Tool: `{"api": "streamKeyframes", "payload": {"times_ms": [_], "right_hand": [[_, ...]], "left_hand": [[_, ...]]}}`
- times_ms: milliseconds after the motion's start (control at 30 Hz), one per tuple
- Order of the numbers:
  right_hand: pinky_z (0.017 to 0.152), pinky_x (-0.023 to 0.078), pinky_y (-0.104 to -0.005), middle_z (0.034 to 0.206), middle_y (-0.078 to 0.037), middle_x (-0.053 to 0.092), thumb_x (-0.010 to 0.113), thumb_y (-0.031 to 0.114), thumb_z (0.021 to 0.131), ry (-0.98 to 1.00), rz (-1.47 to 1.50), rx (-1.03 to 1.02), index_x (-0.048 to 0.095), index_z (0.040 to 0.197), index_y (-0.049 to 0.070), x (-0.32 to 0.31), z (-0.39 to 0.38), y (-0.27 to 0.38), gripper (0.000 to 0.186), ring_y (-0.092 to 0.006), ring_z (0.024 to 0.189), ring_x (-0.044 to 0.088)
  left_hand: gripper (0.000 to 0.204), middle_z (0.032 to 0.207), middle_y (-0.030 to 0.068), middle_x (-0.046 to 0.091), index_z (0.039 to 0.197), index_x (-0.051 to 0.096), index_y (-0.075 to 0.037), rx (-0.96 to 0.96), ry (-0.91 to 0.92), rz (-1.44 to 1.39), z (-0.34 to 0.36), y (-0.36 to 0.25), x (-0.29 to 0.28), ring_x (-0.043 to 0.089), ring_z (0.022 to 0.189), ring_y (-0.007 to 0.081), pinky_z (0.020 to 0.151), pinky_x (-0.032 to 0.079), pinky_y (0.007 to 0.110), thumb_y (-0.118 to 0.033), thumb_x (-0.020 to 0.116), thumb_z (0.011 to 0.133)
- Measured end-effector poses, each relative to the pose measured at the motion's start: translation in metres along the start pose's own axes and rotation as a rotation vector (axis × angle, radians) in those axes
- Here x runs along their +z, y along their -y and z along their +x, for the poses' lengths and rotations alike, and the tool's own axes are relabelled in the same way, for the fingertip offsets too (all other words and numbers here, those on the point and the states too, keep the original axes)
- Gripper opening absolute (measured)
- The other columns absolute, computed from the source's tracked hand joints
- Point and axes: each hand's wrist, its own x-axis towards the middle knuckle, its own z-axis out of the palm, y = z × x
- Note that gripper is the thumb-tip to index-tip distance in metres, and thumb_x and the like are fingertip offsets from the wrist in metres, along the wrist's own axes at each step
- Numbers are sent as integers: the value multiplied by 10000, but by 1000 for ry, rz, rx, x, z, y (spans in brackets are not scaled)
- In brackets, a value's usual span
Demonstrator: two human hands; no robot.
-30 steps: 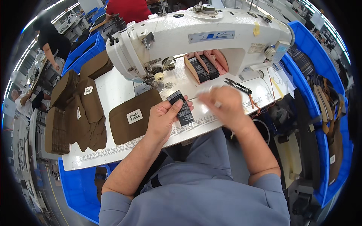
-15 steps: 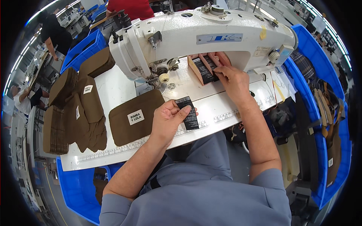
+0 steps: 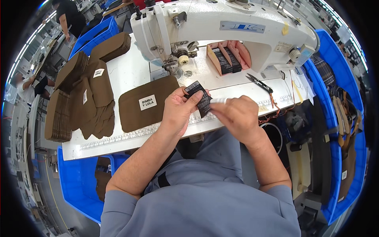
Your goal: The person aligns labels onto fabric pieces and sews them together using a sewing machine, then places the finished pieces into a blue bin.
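My left hand (image 3: 181, 108) pinches a black printed fabric label (image 3: 199, 103) between thumb and fingers, above the table's front edge. Close beside it, my right hand (image 3: 239, 116) is closed on a small white label (image 3: 218, 101), blurred by motion; whether the two labels touch, I cannot tell. A brown rounded fabric piece (image 3: 134, 114) with a white printed patch (image 3: 148, 103) lies flat just left of my left hand. Behind my hands, under the sewing machine's arm, a pink divided box (image 3: 245, 55) holds stacks of black labels (image 3: 222, 63).
The white sewing machine (image 3: 197, 29) stands across the table's back. Thread snips (image 3: 258, 82) lie right of the box. Brown fabric stacks (image 3: 67, 114) cover the table's left. Blue bins stand at lower left (image 3: 77, 189) and right (image 3: 327, 47). Other people are at far left.
My right hand has come back from the pink box toward my left hand, bringing the small white label. The black label has tilted. The snips now show, and the whole view has shifted.
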Motion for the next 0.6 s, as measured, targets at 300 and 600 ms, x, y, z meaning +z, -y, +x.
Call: {"api": "streamKeyframes", "payload": {"times_ms": [300,600], "right_hand": [[587,514,-330,818,-102,713,794,118,886,49,437,564,613,1165,45,24,-5,15,341,-194,603,645],[612,516,-389,771,-111,673,781,109,872,224,288,413,668,1061,69,4,-12,-16,224,-254,648,660]], "left_hand": [[332,1192,200,704,1277,518,-11,315,-69,84,-19,5,18,697,1108,219,999,573,371,56,651,980],[325,980,44,706,1168,701,-42,439,28,1368,-22,-34,-10,636,901,122,845,504,274,-21,788,855]]}}
